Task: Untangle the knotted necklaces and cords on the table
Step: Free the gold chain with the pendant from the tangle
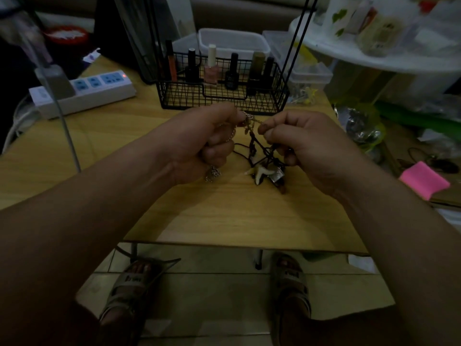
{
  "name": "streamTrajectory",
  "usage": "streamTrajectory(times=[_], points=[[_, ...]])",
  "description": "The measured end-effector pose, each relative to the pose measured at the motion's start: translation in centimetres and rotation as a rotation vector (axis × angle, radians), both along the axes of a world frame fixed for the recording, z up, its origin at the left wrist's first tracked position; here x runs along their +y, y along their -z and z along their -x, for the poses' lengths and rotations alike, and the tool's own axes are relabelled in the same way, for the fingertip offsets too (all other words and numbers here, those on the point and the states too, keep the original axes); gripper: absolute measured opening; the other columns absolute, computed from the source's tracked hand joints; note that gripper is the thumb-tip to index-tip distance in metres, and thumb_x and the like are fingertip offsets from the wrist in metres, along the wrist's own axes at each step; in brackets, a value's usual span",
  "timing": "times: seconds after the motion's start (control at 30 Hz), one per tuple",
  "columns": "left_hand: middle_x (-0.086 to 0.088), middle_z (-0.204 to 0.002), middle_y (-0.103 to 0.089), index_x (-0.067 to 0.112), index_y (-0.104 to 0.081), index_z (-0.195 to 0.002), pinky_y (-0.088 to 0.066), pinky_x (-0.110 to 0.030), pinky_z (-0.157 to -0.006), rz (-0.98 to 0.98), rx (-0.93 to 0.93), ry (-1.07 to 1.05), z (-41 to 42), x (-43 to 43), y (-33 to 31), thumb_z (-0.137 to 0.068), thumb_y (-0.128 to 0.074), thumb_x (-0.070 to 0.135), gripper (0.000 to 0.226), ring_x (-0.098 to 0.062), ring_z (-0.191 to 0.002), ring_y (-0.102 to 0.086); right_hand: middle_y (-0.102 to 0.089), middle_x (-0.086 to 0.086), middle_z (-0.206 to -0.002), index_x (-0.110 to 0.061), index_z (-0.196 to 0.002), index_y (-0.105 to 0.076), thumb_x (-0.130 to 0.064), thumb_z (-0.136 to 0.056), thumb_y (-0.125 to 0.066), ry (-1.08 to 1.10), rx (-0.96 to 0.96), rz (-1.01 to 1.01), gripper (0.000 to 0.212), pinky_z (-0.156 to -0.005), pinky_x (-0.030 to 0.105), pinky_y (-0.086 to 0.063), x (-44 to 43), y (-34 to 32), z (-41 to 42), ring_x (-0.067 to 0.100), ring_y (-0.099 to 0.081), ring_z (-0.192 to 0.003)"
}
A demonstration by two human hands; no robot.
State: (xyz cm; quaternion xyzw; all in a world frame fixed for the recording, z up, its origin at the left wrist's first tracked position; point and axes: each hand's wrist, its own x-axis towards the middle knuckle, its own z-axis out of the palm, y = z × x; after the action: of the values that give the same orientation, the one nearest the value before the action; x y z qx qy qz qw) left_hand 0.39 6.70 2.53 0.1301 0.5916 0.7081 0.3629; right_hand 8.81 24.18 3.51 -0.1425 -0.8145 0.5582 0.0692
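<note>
Mid-untangle: my left hand (pixel 212 143) pinches silver chain (pixel 230 136), my right hand (pixel 299 146) pinches dark cords (pixel 259 148). Tangle hangs between hands above table (pixel 224 216), pendants (pixel 264 173) touching wood. Next, I judge: ease chain gently out of knot.

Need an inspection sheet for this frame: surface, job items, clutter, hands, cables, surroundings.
Surface: wooden table, dim light.
Job's things: tangle of dark cords lifted between the hands, pendants hanging down to the table; silver chain caught in it.
Clutter: wire basket of nail polish bottles, plastic boxes behind it.
Grippers: left hand grips the silver chain; right hand pinches the tangle's top.
Cables: power strip at far left, plug in, grey cable running off the table's left edge.
Surroundings: tiled floor, crowded white shelf and pink pad to the right.
</note>
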Motion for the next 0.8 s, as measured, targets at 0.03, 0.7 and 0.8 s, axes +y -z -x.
streamTrajectory(times=[0.03,0.7,0.8], points=[[0.007,-0.048,-0.027,0.022,-0.060,-0.065,-0.015,-0.028,-0.050,-0.005,-0.025,0.021,0.1,-0.1,0.0,-0.100,-0.053,0.018,0.036,-0.009,-0.044,-0.021,-0.066,-0.012,-0.070,-0.024,-0.081,-0.075,-0.009,-0.091,-0.067,0.008,-0.003,0.006,0.019,-0.058,0.027,-0.039,0.0,0.0,0.0,0.006,-0.052,-0.064],[0.008,-0.049,-0.026,0.022,-0.057,-0.074,-0.016,-0.025,-0.047,0.023,-0.016,0.057,1.2,-0.6,-0.3,-0.102,-0.056,0.021,0.028,-0.008,-0.042,-0.022,-0.061,-0.012,-0.112,-0.038,-0.115,-0.059,-0.015,-0.089,-0.072,-0.085,0.096,-0.425,0.036,-0.060,0.023,-0.051,0.4,-0.1,-0.7,0.008,-0.060,-0.077],[0.008,-0.049,-0.028,0.024,-0.060,-0.069,-0.016,-0.025,-0.048,0.026,-0.010,0.040,1.2,-0.7,-0.3,-0.102,-0.057,0.021,0.033,-0.007,-0.042,-0.022,-0.053,-0.010,-0.120,-0.038,-0.113,-0.058,-0.017,-0.086,-0.073,-0.130,0.176,-0.484,0.036,-0.065,0.017,-0.041,0.3,0.0,-0.6,-0.001,-0.053,-0.078]])
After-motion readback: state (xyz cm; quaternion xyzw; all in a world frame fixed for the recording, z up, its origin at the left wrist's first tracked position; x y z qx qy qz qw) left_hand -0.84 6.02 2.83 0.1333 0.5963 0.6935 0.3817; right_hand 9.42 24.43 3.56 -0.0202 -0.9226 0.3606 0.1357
